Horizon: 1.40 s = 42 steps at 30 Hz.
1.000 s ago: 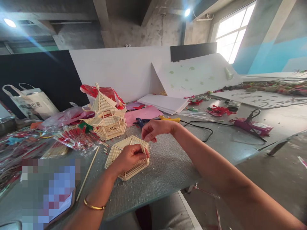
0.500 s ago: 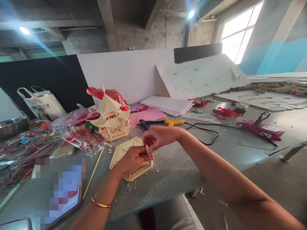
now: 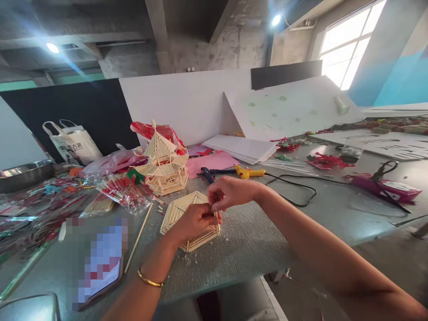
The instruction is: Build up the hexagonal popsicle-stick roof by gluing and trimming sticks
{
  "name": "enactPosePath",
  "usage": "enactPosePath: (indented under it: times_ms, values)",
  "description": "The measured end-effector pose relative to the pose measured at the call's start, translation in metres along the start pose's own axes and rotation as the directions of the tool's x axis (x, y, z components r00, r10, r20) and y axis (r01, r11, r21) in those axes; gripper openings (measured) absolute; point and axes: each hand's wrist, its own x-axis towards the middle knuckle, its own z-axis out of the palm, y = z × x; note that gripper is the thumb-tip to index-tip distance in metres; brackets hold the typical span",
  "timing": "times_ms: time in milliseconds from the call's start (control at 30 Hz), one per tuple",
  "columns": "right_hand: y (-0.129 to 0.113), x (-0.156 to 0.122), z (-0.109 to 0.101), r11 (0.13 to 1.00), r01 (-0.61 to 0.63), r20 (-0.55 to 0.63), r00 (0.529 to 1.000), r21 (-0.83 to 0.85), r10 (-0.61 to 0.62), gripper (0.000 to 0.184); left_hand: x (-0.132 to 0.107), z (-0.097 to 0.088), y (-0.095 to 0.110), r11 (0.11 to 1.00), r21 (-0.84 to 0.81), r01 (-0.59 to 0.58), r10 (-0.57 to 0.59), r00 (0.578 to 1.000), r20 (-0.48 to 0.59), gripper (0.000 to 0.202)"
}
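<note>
Hexagonal panel [image 3: 178, 209] lies flat; left hand [image 3: 197, 219] pinches a stick [image 3: 216, 214]; right hand [image 3: 230, 192] beside it (grip unclear).

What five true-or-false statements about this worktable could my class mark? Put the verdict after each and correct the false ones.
1. The left hand is over the hexagon of sticks. True.
2. The right hand is on the glue gun. False: the right hand is by the left hand, at the hexagon.
3. The pavilion is nearer the camera than the hexagon. False: it stands beyond the hexagon.
4. The bag is in front of a black board. True.
5. The glue gun is red. False: it is yellow.
</note>
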Motion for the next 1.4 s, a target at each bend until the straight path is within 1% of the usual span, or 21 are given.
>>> enactPosePath:
  times_ms: [167,267,333,367,433,467,533,600,667,733,833,900,933,1000,1033,1100,1200,1333,1400]
  values:
    - [-0.005,-0.003,0.001,1.000,0.014,-0.046,0.999,-0.005,-0.014,0.009,-0.001,0.002,0.000,0.999,-0.019,0.034,-0.035,0.998,-0.049,0.013]
    - [-0.005,-0.004,-0.003,0.997,0.025,-0.045,0.999,0.067,-0.022,0.015,-0.004,0.001,0.005,0.997,-0.074,0.019,-0.023,0.998,-0.054,0.016]
    - [0.002,-0.003,-0.007,0.988,0.016,-0.059,0.998,0.153,-0.007,0.023,-0.005,-0.001,0.009,0.997,-0.080,-0.012,0.007,0.998,-0.065,0.017]
    - [0.007,-0.002,-0.008,0.983,0.005,-0.088,0.996,0.181,0.011,0.026,-0.006,-0.002,0.011,0.997,-0.071,-0.021,0.016,0.997,-0.079,0.017]
    - [0.021,0.003,-0.009,0.983,-0.051,-0.160,0.984,0.175,0.079,0.028,-0.006,-0.007,0.012,1.000,-0.023,-0.009,0.006,0.992,-0.127,0.018]
    - [0.029,0.006,-0.008,0.986,-0.102,-0.191,0.973,0.133,0.126,0.027,-0.005,-0.011,0.011,1.000,0.017,0.015,-0.012,0.987,-0.160,0.018]
    - [0.043,0.013,-0.003,0.976,-0.218,-0.244,0.948,-0.023,0.206,0.024,-0.006,-0.019,0.008,0.988,0.118,0.103,-0.070,0.964,-0.257,0.020]
    - [0.052,0.018,0.002,0.934,-0.299,-0.287,0.928,-0.197,0.236,0.020,-0.012,-0.028,0.004,0.951,0.221,0.216,-0.122,0.920,-0.374,0.021]
    - [0.055,0.020,0.008,0.889,-0.343,-0.296,0.921,-0.304,0.254,0.018,-0.027,-0.035,0.002,0.915,0.271,0.298,-0.150,0.877,-0.456,0.022]
    - [0.053,0.021,0.011,0.864,-0.379,-0.266,0.916,-0.331,0.300,0.018,-0.049,-0.036,-0.001,0.924,0.202,0.325,-0.190,0.848,-0.494,0.025]
    - [0.047,0.021,0.012,0.851,-0.419,-0.207,0.906,-0.317,0.369,0.021,-0.085,-0.032,-0.004,0.931,0.040,0.363,-0.291,0.805,-0.516,0.031]
    - [0.044,0.021,0.012,0.850,-0.432,-0.176,0.902,-0.301,0.395,0.023,-0.102,-0.029,-0.006,0.922,-0.079,0.380,-0.357,0.752,-0.553,0.035]
    - [0.044,0.021,0.012,0.850,-0.436,-0.166,0.899,-0.296,0.404,0.024,-0.106,-0.028,-0.006,0.915,-0.146,0.376,-0.388,0.723,-0.571,0.037]
    - [0.046,0.022,0.012,0.846,-0.447,-0.158,0.895,-0.291,0.418,0.026,-0.108,-0.028,-0.007,0.896,-0.279,0.344,-0.443,0.668,-0.598,0.043]
    - [0.047,0.023,0.012,0.845,-0.449,-0.156,0.894,-0.292,0.421,0.026,-0.106,-0.027,-0.007,0.884,-0.338,0.323,-0.467,0.649,-0.601,0.046]
    - [0.050,0.024,0.013,0.852,-0.441,-0.147,0.897,-0.283,0.416,0.025,-0.102,-0.026,-0.006,0.856,-0.435,0.279,-0.506,0.624,-0.595,0.051]
    - [0.053,0.024,0.016,0.874,-0.434,-0.110,0.901,-0.219,0.420,0.025,-0.097,-0.022,-0.003,0.826,-0.518,0.221,-0.531,0.612,-0.586,0.051]
    - [0.050,0.025,0.021,0.880,-0.471,-0.040,0.882,-0.053,0.470,0.025,-0.097,-0.016,-0.001,0.815,-0.550,0.182,-0.533,0.608,-0.588,0.048]
    - [0.048,0.027,0.023,0.878,-0.479,-0.053,0.876,0.017,0.479,0.022,-0.099,-0.014,-0.001,0.811,-0.558,0.177,-0.537,0.603,-0.590,0.049]
